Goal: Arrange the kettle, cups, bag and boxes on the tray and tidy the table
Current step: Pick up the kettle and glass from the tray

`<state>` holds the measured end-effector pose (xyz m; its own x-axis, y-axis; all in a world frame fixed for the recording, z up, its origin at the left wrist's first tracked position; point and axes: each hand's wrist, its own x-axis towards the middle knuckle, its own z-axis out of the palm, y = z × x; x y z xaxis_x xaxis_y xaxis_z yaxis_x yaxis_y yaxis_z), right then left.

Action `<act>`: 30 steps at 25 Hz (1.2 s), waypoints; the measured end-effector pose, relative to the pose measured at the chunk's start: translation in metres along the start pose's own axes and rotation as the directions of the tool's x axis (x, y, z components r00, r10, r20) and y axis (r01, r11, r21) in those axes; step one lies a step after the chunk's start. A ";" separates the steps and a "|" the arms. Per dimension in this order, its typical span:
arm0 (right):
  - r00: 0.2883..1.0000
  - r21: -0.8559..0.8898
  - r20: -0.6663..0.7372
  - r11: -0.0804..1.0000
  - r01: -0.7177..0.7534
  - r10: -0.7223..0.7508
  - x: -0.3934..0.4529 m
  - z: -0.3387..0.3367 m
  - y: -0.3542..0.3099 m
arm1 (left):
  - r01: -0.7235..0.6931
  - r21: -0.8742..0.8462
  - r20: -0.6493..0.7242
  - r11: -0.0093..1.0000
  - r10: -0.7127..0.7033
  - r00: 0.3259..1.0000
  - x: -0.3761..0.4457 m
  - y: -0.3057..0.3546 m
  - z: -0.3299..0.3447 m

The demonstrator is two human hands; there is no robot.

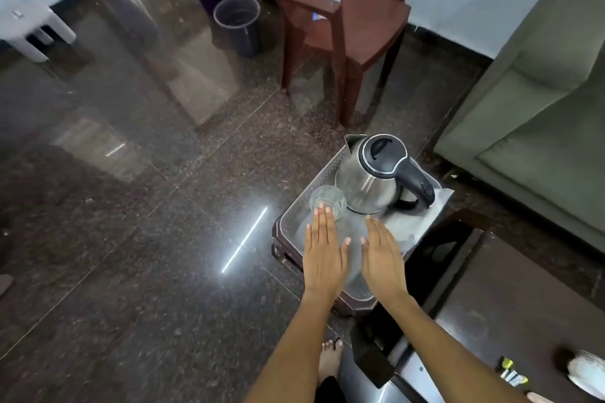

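A steel kettle [370, 180] with a black lid and handle stands at the far end of a grey perforated tray [294, 216]. The tray rests on a low brown stool [288, 255]. A clear glass cup [328, 199] stands on the tray just left of the kettle. My left hand [324, 252] is flat, palm down, over the tray, its fingertips at the near side of the glass. My right hand [383, 255] is flat beside it, fingertips close to the kettle's base. Neither hand holds anything. White paper [425, 216] lines the tray on the right.
A brown plastic chair [343, 20] stands behind the tray, and two dark bins [235, 23] further left. A green sofa [540, 114] fills the right side. A dark table [510, 298] at lower right carries small items [510, 371]. My bare foot [330, 360] is on the polished floor.
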<state>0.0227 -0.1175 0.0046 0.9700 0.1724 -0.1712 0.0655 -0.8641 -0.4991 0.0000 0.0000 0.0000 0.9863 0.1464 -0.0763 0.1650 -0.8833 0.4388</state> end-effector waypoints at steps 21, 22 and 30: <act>0.831 0.390 0.388 0.746 -0.540 0.399 0.093 0.021 -0.034 | 0.106 -0.145 0.213 0.984 -0.074 0.974 0.038 -0.026 -0.013; 0.842 0.375 0.387 0.771 -0.515 0.375 0.087 0.015 -0.032 | 0.104 -0.192 0.220 0.976 -0.061 0.974 0.037 -0.026 -0.015; 0.934 0.261 0.349 0.950 -0.171 0.072 0.042 -0.050 -0.011 | 0.068 -0.532 0.156 0.844 0.018 0.988 0.028 -0.009 -0.041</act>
<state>0.0745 -0.1246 0.0457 0.8292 0.2642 -0.4926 -0.1643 -0.7271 -0.6665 0.0260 0.0304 0.0305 0.9766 0.0589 -0.2067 0.2082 -0.4982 0.8417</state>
